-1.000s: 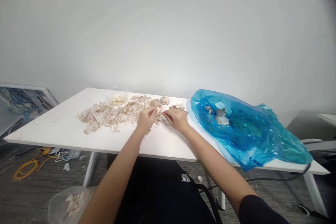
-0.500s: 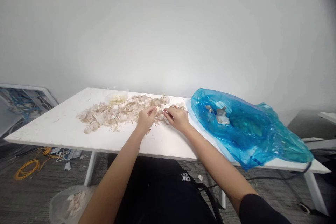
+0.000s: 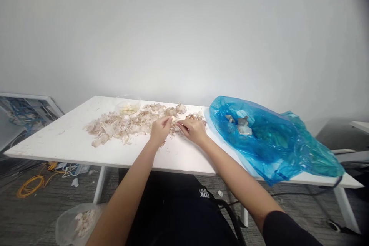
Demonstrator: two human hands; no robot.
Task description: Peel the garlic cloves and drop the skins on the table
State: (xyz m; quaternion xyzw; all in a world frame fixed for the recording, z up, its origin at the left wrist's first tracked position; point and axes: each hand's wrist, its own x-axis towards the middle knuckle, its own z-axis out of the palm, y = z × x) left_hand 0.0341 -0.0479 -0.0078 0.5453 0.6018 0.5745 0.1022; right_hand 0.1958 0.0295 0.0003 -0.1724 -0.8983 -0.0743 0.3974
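Between the thumb and fingers of my left hand (image 3: 161,130) is a pale garlic clove (image 3: 173,118). My right hand (image 3: 195,130) is close beside it, its thumb and forefinger pinched together; what they grip, if anything, is too small to make out. Garlic skins (image 3: 123,125) lie in a wide heap under and left of my hands. Just behind my fingers sit a whole garlic bulb (image 3: 181,108) and another bulb (image 3: 171,112). A clear plastic bowl (image 3: 135,103) with peeled cloves stands at the back left of the heap.
A blue plastic bag (image 3: 276,153) spreads over the right side of the white table (image 3: 72,138), with crumpled bits on it. Below the table, a translucent bag (image 3: 65,223) with skins stands on the floor near a coiled yellow cable (image 3: 30,186). A grey wall is behind.
My right hand has shifted slightly left, closer to the clove in my left hand. My left hand stays almost in place.
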